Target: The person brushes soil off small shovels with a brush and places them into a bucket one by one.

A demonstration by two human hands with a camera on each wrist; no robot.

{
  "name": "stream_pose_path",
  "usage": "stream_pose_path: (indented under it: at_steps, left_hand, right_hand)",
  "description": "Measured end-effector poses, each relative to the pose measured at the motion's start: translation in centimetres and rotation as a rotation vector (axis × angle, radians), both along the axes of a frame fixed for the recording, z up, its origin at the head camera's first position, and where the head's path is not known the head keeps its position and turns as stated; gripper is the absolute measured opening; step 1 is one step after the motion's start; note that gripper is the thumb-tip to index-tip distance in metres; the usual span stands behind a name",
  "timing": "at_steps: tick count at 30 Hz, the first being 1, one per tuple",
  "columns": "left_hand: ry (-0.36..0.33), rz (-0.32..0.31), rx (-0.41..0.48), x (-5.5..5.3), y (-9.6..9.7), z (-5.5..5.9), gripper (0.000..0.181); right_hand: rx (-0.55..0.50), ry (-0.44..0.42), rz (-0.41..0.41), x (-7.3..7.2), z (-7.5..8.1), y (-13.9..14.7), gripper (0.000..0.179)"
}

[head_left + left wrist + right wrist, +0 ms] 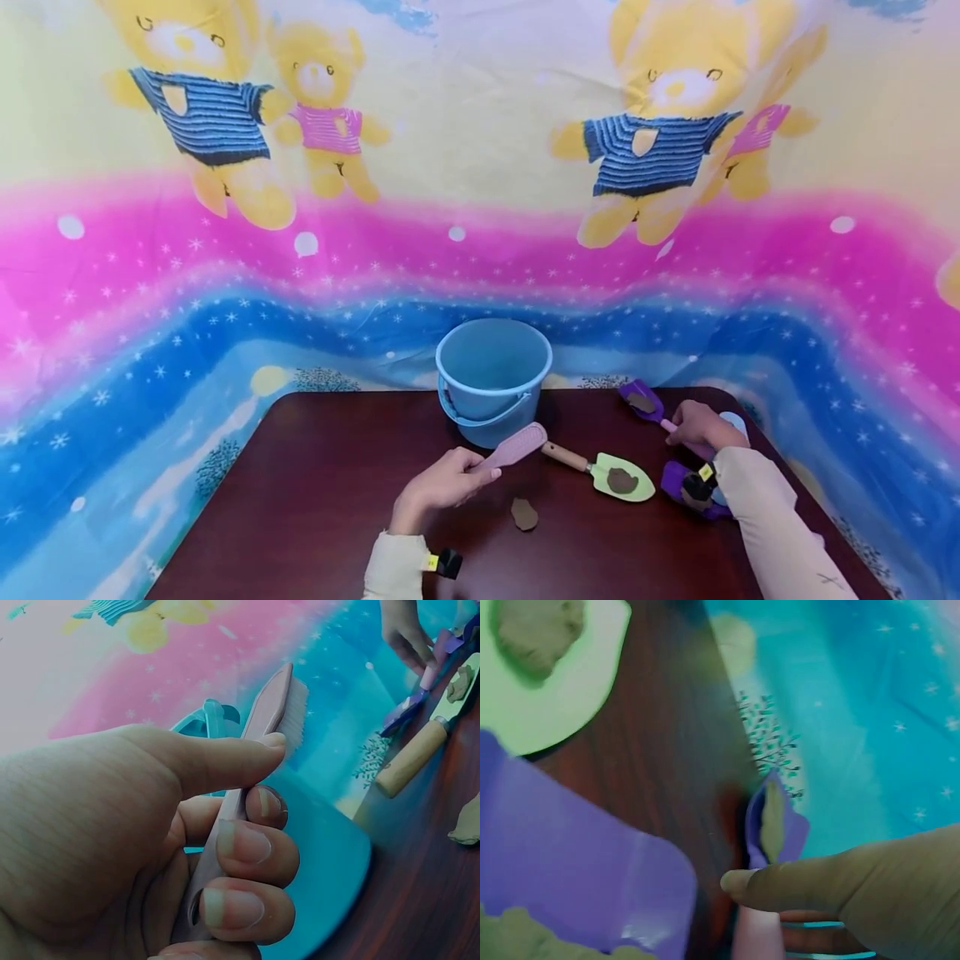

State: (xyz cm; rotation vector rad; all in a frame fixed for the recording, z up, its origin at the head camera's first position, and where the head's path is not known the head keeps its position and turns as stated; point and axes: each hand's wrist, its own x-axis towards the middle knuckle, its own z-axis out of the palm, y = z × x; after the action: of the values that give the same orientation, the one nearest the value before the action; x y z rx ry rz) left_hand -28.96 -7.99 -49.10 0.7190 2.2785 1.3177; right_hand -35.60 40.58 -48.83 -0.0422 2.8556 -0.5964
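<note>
Left cuff (396,560) marked by a yellow tag (432,562), its marking too small to be read. Pink brush (516,447) gripped in left hand (442,482), in front of blue bucket (480,402). Brown lump (524,515) seen on dark surface (352,467). Green trowel (602,472) laid rightward, bearing another. Purple shovel (656,409) held by its pink handle (667,426) in right hand (699,425).

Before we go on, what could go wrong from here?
First, the right hand pinches the handle of the far purple shovel; if it tilts, the brown lump on its blade might slide off. Second, the right sleeve reaches close over the near purple shovel and could nudge it. Third, the left hand holds the pink brush close to the blue bucket, so a careless swing may bump it.
</note>
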Motion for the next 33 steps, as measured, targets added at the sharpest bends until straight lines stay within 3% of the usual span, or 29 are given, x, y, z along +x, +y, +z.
stream_pose_path:
  at_steps: [4, 10, 19, 28, 33]
  left_hand:
    - [0.016, 0.008, -0.018, -0.2, -0.3, 0.5, 0.04]
    - [0.023, 0.006, -0.023, -0.3, -0.4, 0.5, 0.041]
    - [0.021, 0.015, -0.017, -0.2, -0.3, 0.2, 0.038]
    - [0.008, 0.017, -0.006, 0.0, -0.2, 0.4, 0.041]
    - [0.015, 0.018, -0.001, 0.1, 0.0, 0.3, 0.041]
  right_hand:
    - [0.028, -0.007, -0.043, 0.0, -0.5, -0.3, 0.034]
    - [0.03, -0.007, -0.03, -0.5, -1.1, -0.2, 0.02]
    - [-0.11, -0.052, -0.054, 0.0, -0.6, -0.2, 0.015]
    - [-0.129, 0.011, -0.024, 0.4, -0.5, 0.5, 0.051]
    - [-0.124, 0.07, -0.017, 1.7, 1.5, 0.3, 0.047]
